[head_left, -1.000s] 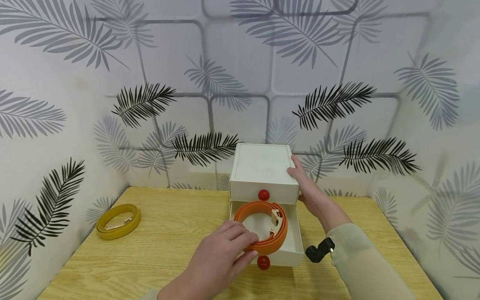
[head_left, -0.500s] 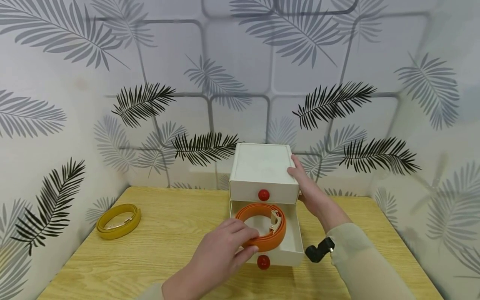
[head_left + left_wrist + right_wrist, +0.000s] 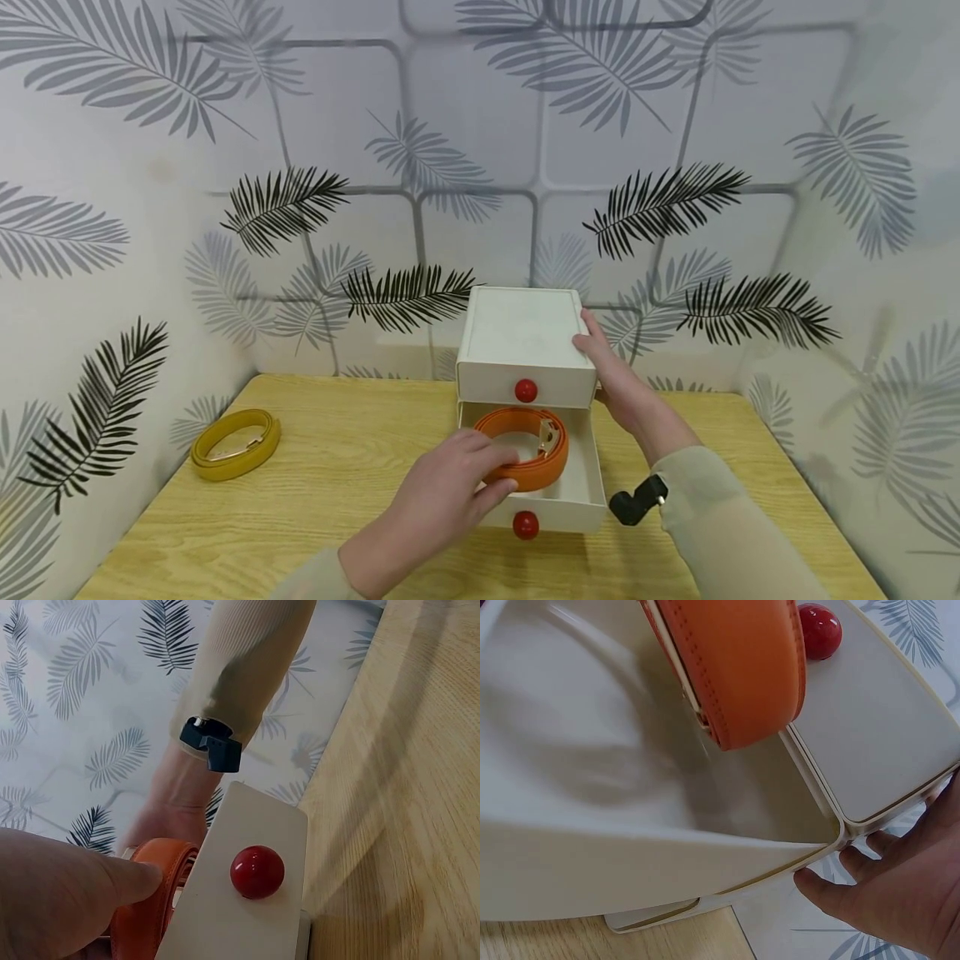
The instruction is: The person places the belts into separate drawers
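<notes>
My left hand (image 3: 442,483) pinches a coiled orange belt (image 3: 542,473) between thumb and fingers. The belt, with a gold-coloured buckle, is at the pulled-out lower drawer (image 3: 581,475) of a small white cabinet (image 3: 527,329); in the right wrist view the orange belt (image 3: 739,667) hangs over the drawer's inside, its lower edge apart from the bottom. My right hand (image 3: 618,387) rests against the cabinet's right side with its fingers extended, and the right wrist view shows its fingertips (image 3: 817,889) touching the side wall. The upper drawer (image 3: 487,383) is closed.
A coiled yellow belt (image 3: 236,446) lies on the left part of the wooden table (image 3: 337,450). Each drawer front has a red knob, the lower knob (image 3: 526,525) nearest the table's front. Leaf-patterned walls (image 3: 480,125) enclose the back and sides.
My left hand has lowered the orange belt a little, down into the lower drawer's opening. The right hand and the cabinet have stayed in place.
</notes>
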A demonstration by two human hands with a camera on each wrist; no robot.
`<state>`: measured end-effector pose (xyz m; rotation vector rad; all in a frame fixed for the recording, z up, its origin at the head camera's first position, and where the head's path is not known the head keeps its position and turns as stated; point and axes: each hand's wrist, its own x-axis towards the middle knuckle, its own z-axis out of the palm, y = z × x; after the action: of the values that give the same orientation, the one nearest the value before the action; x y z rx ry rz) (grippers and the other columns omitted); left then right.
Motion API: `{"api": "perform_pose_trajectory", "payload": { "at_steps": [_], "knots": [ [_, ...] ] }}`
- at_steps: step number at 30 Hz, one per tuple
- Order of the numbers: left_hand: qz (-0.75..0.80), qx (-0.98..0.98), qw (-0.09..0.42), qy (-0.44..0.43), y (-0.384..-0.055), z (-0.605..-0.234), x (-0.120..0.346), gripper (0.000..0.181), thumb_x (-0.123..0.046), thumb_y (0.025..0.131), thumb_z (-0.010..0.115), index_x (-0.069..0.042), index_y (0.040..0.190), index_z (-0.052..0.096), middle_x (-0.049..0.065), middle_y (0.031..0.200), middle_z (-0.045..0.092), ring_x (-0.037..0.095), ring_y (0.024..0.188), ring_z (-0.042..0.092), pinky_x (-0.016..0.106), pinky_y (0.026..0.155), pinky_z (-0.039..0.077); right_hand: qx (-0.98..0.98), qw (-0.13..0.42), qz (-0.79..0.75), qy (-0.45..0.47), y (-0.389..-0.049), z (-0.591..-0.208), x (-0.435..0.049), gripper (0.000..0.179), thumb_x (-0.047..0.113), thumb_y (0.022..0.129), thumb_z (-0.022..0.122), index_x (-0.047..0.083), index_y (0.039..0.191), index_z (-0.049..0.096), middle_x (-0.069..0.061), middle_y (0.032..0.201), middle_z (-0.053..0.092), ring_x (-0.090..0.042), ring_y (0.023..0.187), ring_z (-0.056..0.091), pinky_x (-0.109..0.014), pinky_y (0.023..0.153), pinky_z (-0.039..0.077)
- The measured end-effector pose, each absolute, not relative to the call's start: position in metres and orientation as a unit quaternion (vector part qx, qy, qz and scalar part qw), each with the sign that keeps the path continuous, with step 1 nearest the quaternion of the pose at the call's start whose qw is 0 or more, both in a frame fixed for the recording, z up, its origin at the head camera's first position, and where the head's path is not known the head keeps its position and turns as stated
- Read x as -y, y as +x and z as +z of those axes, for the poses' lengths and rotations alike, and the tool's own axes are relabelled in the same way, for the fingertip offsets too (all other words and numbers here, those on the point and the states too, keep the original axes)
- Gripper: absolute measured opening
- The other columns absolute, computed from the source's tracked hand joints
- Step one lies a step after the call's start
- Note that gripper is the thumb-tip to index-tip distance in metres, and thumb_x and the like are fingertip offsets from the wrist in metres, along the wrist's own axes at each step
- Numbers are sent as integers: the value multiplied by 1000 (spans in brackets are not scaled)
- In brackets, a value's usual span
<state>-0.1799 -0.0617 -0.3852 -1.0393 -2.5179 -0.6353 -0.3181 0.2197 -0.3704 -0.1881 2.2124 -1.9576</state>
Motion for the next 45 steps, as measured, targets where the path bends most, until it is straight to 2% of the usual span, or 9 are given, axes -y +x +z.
{"api": "perform_pose_trajectory", "payload": {
  "at_steps": [13, 28, 36, 45],
  "knots": [
    [-214, 894, 165, -358, -197, -391, 58, 22, -22, 100, 86, -14, 119, 81, -2, 110, 77, 19, 108, 68, 36, 90, 62, -743, 95, -660, -62, -317, -369, -219, 76, 49, 117, 35, 45, 174, -15, 4, 182, -25, -31, 168, -12, -76, 128, 10],
    [-178, 903, 155, -359, -208, -400, 47, 19, -27, 101, 86, -17, 116, 81, -5, 108, 77, 18, 111, 68, 34, 95, 60, -744, 92, -659, -59, -317, -370, -217, 76, 48, 117, 36, 43, 175, -14, 1, 183, -22, -34, 168, -8, -76, 128, 12],
    [-185, 898, 155, -369, -212, -401, 44, 18, -24, 99, 87, -15, 114, 82, -5, 106, 77, 19, 109, 68, 34, 95, 59, -743, 93, -660, -62, -316, -369, -216, 75, 48, 117, 35, 46, 174, -14, 2, 182, -23, -34, 168, -9, -78, 127, 11],
    [-166, 902, 119, -379, -220, -395, 41, 11, -21, 96, 90, -18, 104, 82, -8, 98, 77, 18, 101, 66, 32, 90, 57, -742, 92, -661, -65, -317, -370, -217, 74, 47, 118, 35, 46, 174, -15, 2, 182, -24, -33, 168, -10, -77, 128, 11]
  ]
}}
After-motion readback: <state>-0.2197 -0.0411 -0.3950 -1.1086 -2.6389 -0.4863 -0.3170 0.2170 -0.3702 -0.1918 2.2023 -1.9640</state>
